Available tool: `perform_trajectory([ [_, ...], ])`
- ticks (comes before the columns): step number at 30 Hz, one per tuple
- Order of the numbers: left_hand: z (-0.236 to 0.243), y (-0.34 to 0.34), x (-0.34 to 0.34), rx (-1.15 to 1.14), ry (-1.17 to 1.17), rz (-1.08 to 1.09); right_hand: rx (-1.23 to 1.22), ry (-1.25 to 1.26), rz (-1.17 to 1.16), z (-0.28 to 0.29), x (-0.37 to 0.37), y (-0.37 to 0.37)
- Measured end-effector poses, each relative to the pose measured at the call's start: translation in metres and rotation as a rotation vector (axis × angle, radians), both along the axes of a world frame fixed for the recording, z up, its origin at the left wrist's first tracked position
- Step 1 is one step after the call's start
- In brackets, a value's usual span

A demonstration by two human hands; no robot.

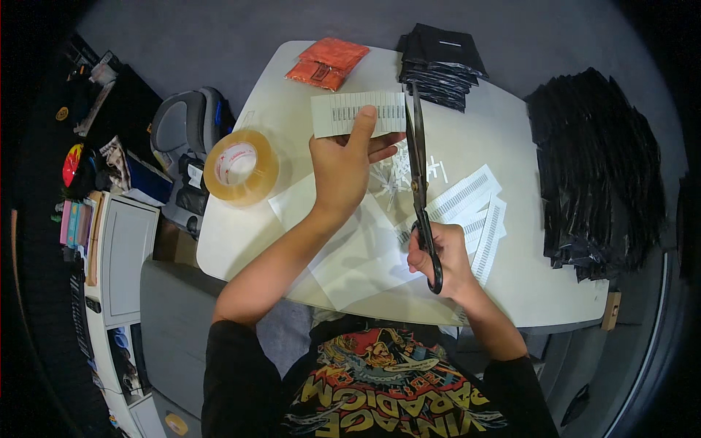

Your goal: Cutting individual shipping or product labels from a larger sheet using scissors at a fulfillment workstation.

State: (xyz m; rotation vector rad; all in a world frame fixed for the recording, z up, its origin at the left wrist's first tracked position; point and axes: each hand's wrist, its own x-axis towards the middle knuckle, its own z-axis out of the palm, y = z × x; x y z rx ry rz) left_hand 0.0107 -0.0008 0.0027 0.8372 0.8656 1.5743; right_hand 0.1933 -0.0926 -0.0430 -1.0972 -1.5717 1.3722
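1. Left hand [342, 168] pinches a printed label sheet [328, 117] above the white table [555, 296].
2. Right hand [449, 259], apart, grips black-handled scissors [418, 171], blades just beside the sheet's right edge.

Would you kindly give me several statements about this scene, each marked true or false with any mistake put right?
1. The right hand holds scissors with black handles. True.
2. The left hand holds the roll of tape. False: it holds printed paper, and the roll sits on the table.
3. The orange packets lie to the left of the stack of black packets. True.
4. The small white scraps are inside a bowl. False: they lie loose on the table.
5. A large black pile is at the table's left side. False: it is at the right side.
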Motion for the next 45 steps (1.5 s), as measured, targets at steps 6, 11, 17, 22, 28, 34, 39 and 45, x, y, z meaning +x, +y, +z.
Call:
perform_trajectory([
  [6,-0.001,-0.001,0.002,0.028,0.026,-0.033,-0.022,-0.002,-0.003,-0.003,0.001,0.001],
  [11,-0.006,0.0,0.002,0.008,0.037,-0.045,0.002,-0.063,0.036,0.0,0.0,0.001],
  [17,-0.003,-0.002,0.004,0.02,0.006,-0.056,0.023,-0.076,0.033,-0.002,-0.003,0.0],
  [22,-0.004,-0.005,0.007,0.015,-0.022,-0.015,0.007,-0.112,0.089,-0.004,-0.001,0.001],
  [28,-0.002,-0.008,0.008,0.032,-0.018,0.007,-0.017,-0.112,0.082,-0.005,-0.003,-0.001],
  [34,-0.005,-0.007,0.007,0.032,-0.003,0.02,-0.019,-0.116,0.078,-0.006,-0.004,-0.001],
  [39,-0.003,-0.007,0.008,0.035,-0.009,0.006,-0.006,-0.058,-0.016,-0.004,-0.011,-0.003],
  [45,-0.003,-0.007,0.007,0.033,-0.021,-0.001,-0.042,-0.119,0.057,-0.004,-0.005,-0.002],
])
